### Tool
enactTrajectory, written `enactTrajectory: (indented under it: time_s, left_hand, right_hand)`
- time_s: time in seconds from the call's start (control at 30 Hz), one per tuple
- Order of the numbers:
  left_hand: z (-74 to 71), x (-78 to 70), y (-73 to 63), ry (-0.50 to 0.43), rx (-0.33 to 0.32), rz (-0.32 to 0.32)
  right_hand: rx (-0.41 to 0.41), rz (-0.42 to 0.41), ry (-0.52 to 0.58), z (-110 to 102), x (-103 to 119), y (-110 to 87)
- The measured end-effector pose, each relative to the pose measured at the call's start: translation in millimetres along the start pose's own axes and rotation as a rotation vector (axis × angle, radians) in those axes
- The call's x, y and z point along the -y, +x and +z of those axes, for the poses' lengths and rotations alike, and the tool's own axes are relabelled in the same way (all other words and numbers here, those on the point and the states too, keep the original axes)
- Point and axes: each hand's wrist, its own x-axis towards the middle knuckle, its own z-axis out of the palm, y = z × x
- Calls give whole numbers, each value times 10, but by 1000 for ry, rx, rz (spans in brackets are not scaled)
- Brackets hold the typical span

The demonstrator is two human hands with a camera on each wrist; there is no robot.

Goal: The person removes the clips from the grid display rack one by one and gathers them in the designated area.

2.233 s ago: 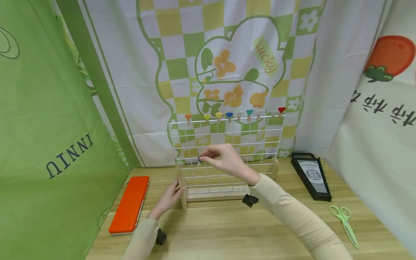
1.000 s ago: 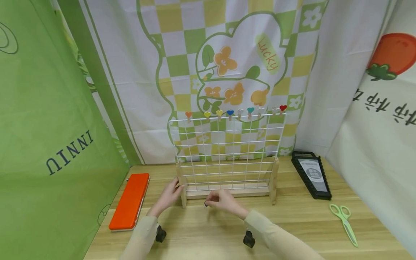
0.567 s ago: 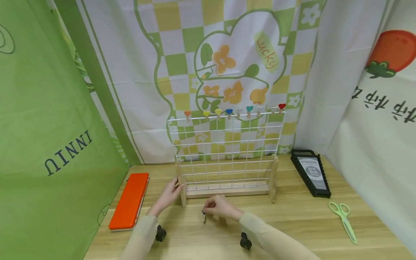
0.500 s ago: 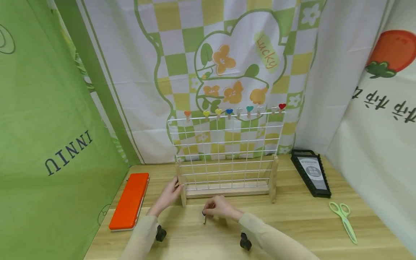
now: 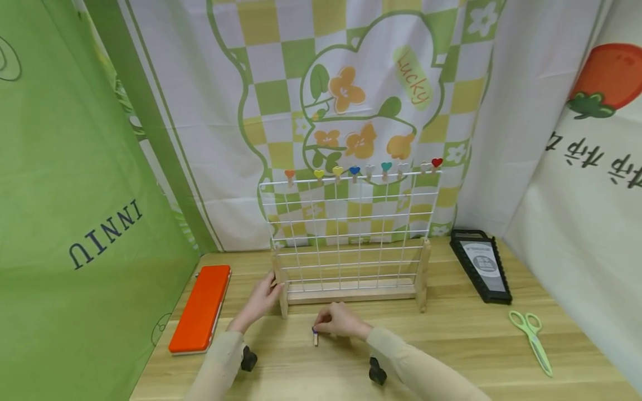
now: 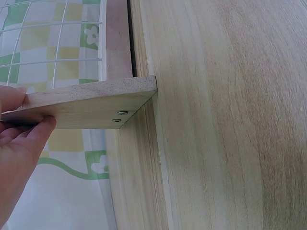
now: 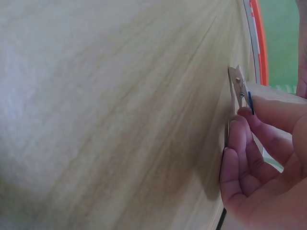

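A small wooden clothespin (image 7: 238, 81) with a blue heart lies at the tabletop, pinched at its heart end between thumb and fingers of my right hand (image 5: 338, 321). In the head view the clothespin (image 5: 315, 338) points toward me, in front of the rack. My left hand (image 5: 261, 299) grips the left wooden foot (image 6: 86, 105) of the white wire grid rack (image 5: 351, 234), thumb on one side and fingers on the other. Along the grid's top wire stand several heart clothespins, among them an orange one (image 5: 290, 175), a blue one (image 5: 355, 171) and a red one (image 5: 437, 163).
An orange flat case (image 5: 202, 309) lies on the left of the wooden table (image 5: 281, 367). To the right are a black holder with a label (image 5: 481, 267) and green scissors (image 5: 531, 340). Patterned curtains (image 5: 210, 139) enclose the back and sides.
My right hand has come down from in front of the grid to the tabletop with the blue clothespin, then moved slightly toward me. The left hand keeps its grip on the foot.
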Motion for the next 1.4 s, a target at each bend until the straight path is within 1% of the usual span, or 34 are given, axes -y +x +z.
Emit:
enactTrajectory:
  time_s: [0.17, 0.27, 0.37, 0.5, 0.6, 0.67, 0.83, 0.9, 1.07, 1.17, 1.3, 1.4]
  left_hand:
    - [10, 0, 9, -16, -13, -6]
    - [15, 2, 9, -39, -17, -8]
    - [15, 2, 11, -38, -18, -16]
    - [10, 5, 10, -7, -10, -21]
    - [3, 7, 6, 1, -1, -19]
    - [-4, 4, 1, -7, 8, -16]
    - [-13, 6, -6, -23, 28, -25]
    - [-9, 4, -9, -10, 28, -32]
    - [-7, -21, -1, 32, 21, -34]
    - [-5, -22, -3, 27, 21, -29]
    - [-12, -10, -12, 5, 21, -23]
    - [-17, -10, -12, 6, 21, -7]
  right_hand:
    - [5, 10, 1, -14, 17, 1]
    - [13, 17, 30, -27, 21, 0]
    - [9, 15, 56, -75, 42, -2]
    - [-31, -37, 11, -233, 115, 11]
    - [-62, -72, -31, -423, 242, 24]
    - [-73, -80, -35, -574, 367, 24]
    - [-119, -151, -64, -976, 742, 31]
    - [-148, -188, -81, -1142, 897, 44]
    - [-245, -264, -112, -1549, 1231, 83]
    - [-304, -301, -119, -1760, 1409, 99]
    - [-377, -366, -119, -1991, 1647, 130]
    - [-431, -412, -132, -2126, 1803, 159]
